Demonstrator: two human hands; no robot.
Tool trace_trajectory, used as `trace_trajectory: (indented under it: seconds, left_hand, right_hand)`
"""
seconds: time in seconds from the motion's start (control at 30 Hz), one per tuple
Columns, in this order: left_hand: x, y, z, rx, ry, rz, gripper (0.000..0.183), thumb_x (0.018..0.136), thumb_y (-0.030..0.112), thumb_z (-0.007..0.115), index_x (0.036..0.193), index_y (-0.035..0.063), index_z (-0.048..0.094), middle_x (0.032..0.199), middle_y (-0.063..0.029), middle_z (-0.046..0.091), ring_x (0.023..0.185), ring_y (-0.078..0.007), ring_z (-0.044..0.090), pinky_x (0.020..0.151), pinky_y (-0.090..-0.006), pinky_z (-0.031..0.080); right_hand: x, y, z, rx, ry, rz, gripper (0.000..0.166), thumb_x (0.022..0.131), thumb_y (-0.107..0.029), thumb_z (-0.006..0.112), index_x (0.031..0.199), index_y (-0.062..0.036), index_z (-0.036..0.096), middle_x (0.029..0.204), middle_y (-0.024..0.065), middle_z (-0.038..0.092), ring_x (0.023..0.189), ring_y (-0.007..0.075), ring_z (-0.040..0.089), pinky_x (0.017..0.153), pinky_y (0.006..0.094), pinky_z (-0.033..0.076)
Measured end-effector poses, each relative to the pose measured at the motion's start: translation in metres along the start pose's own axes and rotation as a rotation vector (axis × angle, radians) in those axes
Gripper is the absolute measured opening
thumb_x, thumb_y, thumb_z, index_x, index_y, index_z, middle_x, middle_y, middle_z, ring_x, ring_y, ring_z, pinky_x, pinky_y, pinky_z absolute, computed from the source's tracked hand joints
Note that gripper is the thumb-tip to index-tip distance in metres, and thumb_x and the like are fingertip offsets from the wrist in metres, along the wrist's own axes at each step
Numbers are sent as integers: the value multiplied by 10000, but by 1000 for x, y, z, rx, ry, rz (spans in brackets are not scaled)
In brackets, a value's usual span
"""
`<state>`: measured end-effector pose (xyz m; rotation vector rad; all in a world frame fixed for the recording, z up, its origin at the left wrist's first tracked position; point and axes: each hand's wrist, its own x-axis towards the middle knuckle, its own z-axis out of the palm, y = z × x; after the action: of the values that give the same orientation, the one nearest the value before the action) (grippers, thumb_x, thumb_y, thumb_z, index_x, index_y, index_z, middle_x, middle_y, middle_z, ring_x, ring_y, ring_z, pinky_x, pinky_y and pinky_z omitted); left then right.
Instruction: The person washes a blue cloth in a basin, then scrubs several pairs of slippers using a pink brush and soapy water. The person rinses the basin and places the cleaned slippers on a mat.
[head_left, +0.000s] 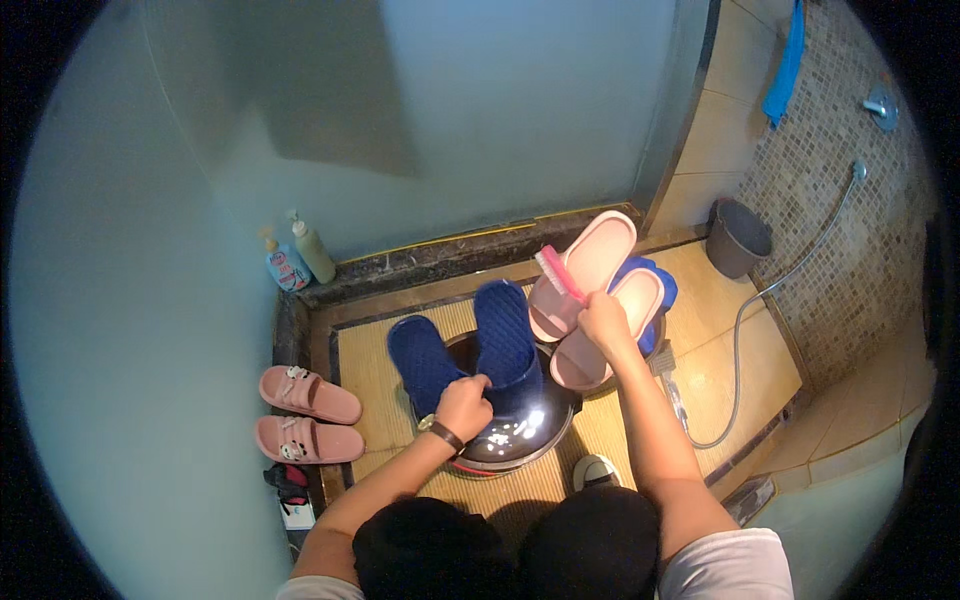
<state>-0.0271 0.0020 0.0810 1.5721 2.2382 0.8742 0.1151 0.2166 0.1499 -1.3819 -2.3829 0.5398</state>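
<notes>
My left hand (463, 409), with a watch at its wrist, is closed at the near ends of two dark blue slippers (504, 322), its fingers on the left one's edge. Both slippers lie over a dark, shiny round basin (517, 439) on the floor. My right hand (606, 322) grips a pink scrubbing brush (559, 271), whose pale bristles face left. Under and beside that hand rest two light pink slippers (602, 244), side by side over a second container that they largely hide. A bright blue item (667, 285) shows behind them.
Pink slippers (319, 441) with ornaments stand at the left wall. Two pump bottles (313, 253) are on the dark stone ledge. At right are a grey bucket (739, 238), a shower head (673, 397) and its looping hose (739, 375). My shoe (596, 472) is near the basin.
</notes>
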Motion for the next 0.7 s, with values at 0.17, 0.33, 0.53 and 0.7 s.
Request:
trace_trajectory:
  seconds: [0.17,0.33,0.53,0.7]
  left_hand:
    - [10,-36,53,99,-238,15,198,701,56,573,883,-14,608,795,-250,613,774,-388,603,738,-456,490]
    - [27,-64,95,314,-419,65,172,739,79,605,886,-7,580,790,-236,613,803,-383,600,735,-455,489]
    - [17,-53,78,559,-612,88,419,780,302,635,1108,50,569,1082,-204,553,1002,-331,544,806,-429,458]
    - [10,-60,85,525,-532,-111,416,788,369,582,1057,54,624,1100,-173,558,1023,-329,521,864,-414,399]
  right_hand:
    - [1,2,9,-13,71,-54,251,814,-168,499,893,37,619,850,259,623,826,398,615,733,467,478]
    - [-12,-21,-3,-322,183,-50,202,822,-129,478,890,4,614,898,230,626,856,373,623,714,475,485]
    - [-39,-59,10,6,-294,-262,235,766,-117,517,892,50,623,876,280,615,840,397,621,772,455,489]
    - [-61,-55,93,42,-672,-274,217,707,-29,500,881,59,595,883,300,605,896,401,598,798,437,486]
